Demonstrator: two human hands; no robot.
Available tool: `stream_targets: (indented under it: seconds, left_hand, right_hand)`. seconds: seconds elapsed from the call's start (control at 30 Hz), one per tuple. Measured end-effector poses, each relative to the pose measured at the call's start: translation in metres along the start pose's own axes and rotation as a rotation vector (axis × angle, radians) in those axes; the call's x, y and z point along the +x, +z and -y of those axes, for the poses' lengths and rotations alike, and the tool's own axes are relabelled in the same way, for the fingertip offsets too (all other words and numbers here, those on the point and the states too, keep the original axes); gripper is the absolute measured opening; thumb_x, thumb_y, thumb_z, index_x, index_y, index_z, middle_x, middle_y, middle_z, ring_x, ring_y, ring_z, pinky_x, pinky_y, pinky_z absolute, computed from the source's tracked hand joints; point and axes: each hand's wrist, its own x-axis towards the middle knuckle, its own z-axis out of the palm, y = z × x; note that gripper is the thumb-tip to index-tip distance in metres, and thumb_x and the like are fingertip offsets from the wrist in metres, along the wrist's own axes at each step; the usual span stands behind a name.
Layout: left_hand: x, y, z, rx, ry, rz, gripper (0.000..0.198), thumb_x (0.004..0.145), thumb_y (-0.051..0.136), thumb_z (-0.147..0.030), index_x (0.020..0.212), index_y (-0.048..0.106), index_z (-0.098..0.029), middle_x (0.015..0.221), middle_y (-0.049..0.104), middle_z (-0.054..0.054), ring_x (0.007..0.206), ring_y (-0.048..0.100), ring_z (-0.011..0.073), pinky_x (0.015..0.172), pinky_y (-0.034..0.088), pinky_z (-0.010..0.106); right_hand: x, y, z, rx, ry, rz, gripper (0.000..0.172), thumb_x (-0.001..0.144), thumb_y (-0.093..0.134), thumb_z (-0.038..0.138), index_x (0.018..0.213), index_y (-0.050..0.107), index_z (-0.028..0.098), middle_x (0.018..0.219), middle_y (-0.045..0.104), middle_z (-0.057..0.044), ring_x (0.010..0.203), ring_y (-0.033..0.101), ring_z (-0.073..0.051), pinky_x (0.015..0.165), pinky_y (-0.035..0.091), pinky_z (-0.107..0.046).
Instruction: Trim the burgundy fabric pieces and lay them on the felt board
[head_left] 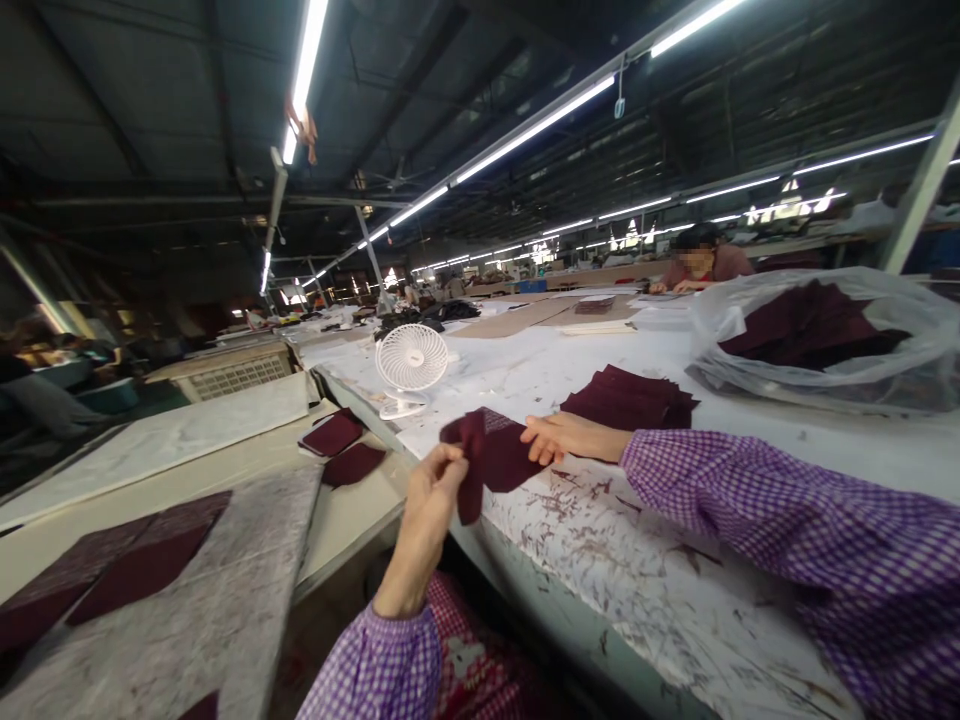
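Observation:
A maroon fabric piece (506,455) lies at the near edge of the white-covered table, its left part lifted and folded. My left hand (431,490) pinches that raised end between thumb and fingers. On the right edge of the same piece rest the fingertips of my right hand (555,440), stretched out and slightly apart. Just behind my right wrist sits a stack of maroon fabric pieces (630,398). The underside of the held piece is hidden.
A white fan (411,360) stands near the table's left edge. At right is a clear plastic bag (825,385) of maroon pieces. More maroon pieces (150,570) lie on a grey board (247,560) to my left. Across the table a person (705,262) leans forward.

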Motion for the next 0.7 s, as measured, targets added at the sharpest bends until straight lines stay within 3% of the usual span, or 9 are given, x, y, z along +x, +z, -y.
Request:
stream_targets:
  seconds: [0.07,0.13,0.23,0.3,0.37,0.53,0.7]
  left_hand:
    - [-0.016,0.019,-0.001,0.137,0.092,0.212,0.010,0.076,0.051,-0.023,0.068,0.051,-0.017,0.078,0.063,0.002,0.068,0.057,0.0126,0.061,0.048,0.024]
    - [-0.031,0.034,-0.003,0.255,0.180,0.348,0.010,0.078,0.048,-0.020,0.069,0.052,-0.018,0.090,0.065,0.004,0.080,0.059,0.0156,0.071,0.049,0.028]
    - [-0.045,0.045,-0.008,0.395,0.256,0.449,0.009,0.077,0.048,-0.015,0.071,0.054,-0.019,0.090,0.066,0.004,0.083,0.059,0.0178,0.076,0.048,0.031]
    - [-0.047,0.046,-0.009,0.434,0.280,0.513,0.009,0.079,0.051,-0.020,0.073,0.058,-0.020,0.087,0.066,0.003,0.082,0.059,0.0181,0.076,0.048,0.031]
    - [-0.041,0.045,-0.008,0.427,0.278,0.508,0.015,0.084,0.051,-0.029,0.079,0.061,-0.020,0.085,0.066,0.002,0.079,0.059,0.0178,0.075,0.048,0.031]
    - [-0.005,0.049,0.008,0.635,0.395,0.219,0.026,0.083,0.054,-0.031,0.104,0.062,-0.017,0.105,0.063,0.009,0.098,0.053,0.0252,0.089,0.042,0.041]
    - [0.017,0.068,0.024,0.772,0.337,0.368,0.019,0.081,0.056,-0.022,0.094,0.069,-0.020,0.091,0.065,0.006,0.090,0.055,0.0239,0.083,0.042,0.038]
  right_hand:
    - [-0.014,-0.006,0.004,0.291,0.134,0.109,0.078,0.092,-0.004,0.056,0.119,0.047,0.004,0.088,0.066,-0.019,0.072,0.063,-0.021,0.064,0.051,-0.033]
    - [-0.027,-0.011,0.006,0.553,0.243,0.184,0.073,0.091,0.010,0.063,0.123,0.044,0.007,0.089,0.066,-0.016,0.068,0.062,-0.019,0.058,0.051,-0.030]
    - [-0.040,-0.013,0.004,0.570,0.237,0.165,0.055,0.086,0.050,0.051,0.127,0.043,0.016,0.094,0.061,-0.009,0.068,0.060,-0.014,0.054,0.050,-0.024]
    - [-0.042,-0.011,-0.001,0.503,0.200,0.144,0.058,0.078,0.064,0.035,0.129,0.042,0.017,0.087,0.058,-0.003,0.062,0.056,-0.010,0.052,0.048,-0.021]
    - [-0.041,-0.008,-0.007,0.478,0.171,0.146,0.062,0.074,0.065,0.026,0.130,0.041,0.016,0.077,0.054,0.002,0.055,0.053,-0.008,0.052,0.047,-0.021]
    - [-0.037,-0.004,-0.023,0.489,0.095,0.123,0.062,0.070,0.063,0.025,0.128,0.043,0.012,0.072,0.050,0.004,0.055,0.052,-0.009,0.055,0.048,-0.024]
    - [-0.043,-0.012,-0.025,0.362,0.105,0.113,0.056,0.071,0.061,0.026,0.122,0.046,0.010,0.073,0.056,0.002,0.055,0.054,-0.011,0.053,0.045,-0.024]
